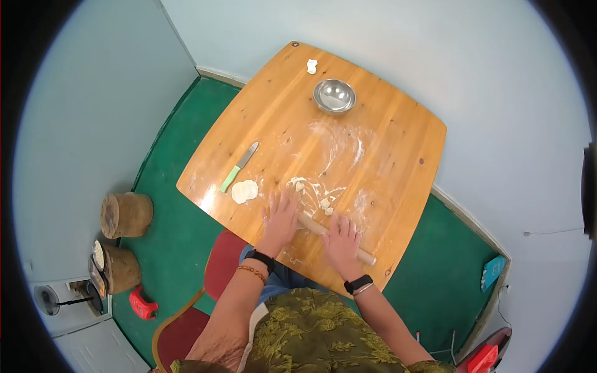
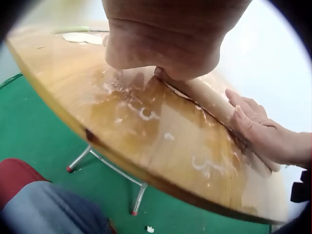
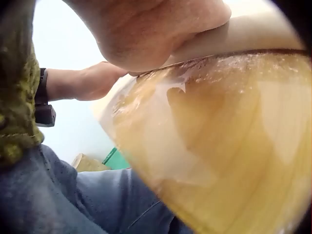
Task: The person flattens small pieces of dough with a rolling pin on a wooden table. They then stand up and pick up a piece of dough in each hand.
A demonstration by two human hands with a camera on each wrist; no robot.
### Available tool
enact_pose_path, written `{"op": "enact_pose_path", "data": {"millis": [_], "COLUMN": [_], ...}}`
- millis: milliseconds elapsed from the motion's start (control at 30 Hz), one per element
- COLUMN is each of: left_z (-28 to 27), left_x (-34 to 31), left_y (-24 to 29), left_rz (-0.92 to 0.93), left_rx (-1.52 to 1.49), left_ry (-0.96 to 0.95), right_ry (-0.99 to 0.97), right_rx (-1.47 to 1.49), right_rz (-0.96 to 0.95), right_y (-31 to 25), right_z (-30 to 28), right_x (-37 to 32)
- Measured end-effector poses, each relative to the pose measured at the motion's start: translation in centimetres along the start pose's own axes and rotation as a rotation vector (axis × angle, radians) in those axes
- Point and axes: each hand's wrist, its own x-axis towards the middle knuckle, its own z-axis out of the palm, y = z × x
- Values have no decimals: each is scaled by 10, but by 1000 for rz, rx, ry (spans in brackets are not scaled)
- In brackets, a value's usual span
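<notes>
Left hand [image 1: 280, 222] rests on the pin's [image 1: 313, 225] left end, right hand [image 1: 344, 246] toward its right end — fingers of both straight, neither wrapped round it. Pin slants across the table's [image 1: 392, 143] near side, thin dough [image 2: 179, 92] showing under it by left hand. Dough bits [image 1: 324, 203] just beyond; flat rounds [image 1: 245, 191] to the left, knife [image 1: 239, 166] beside them — bowl [image 1: 334, 111] far.

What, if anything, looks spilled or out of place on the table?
White powder is smeared across the table, even up near the bowl, away from the rolling pin; it looks messy but probably harmless. Nothing else stands out.
</notes>
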Motion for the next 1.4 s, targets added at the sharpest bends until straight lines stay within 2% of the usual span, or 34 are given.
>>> {"op": "enact_pose_path", "data": {"millis": [133,467,567,667,767,867,967,1067,1167,1267,1400], "left_z": [-2,14,9,2,1,24,71,48,31,24,29], "left_x": [19,-42,-33,-12,2,8,9,-17,-21,-17,-5], "left_y": [-1,-27,-21,-8,-4,-14,-49,-24,-8,4,2], "left_rz": [16,-13,-42,-21,-78,-169,-91,-51,-68,-16,130], "left_rx": [-25,-5,-4,-27,-109,-302,-481,-226,-272,-253,-352], "left_ry": [102,74,66,65,77,297,493,554,429,389,377], "right_ry": [50,25,122,89,20,-37,-104,-75,-51,-53,-35], "right_rx": [30,12,-21,88,175,252,432,516,545,533,540], "right_rz": [17,-139,-134,-74,-131,-197,-132,-45,18,12,7], "right_y": [-3,-22,-21,-17,5,14,18,24,25,29,36], "right_z": [-7,2,-5,-25,-14,-19,-24,-13,-16,-18,-6], "right_x": [21,-34,-25,-4,13,18,19,16,11,6,-2]}}
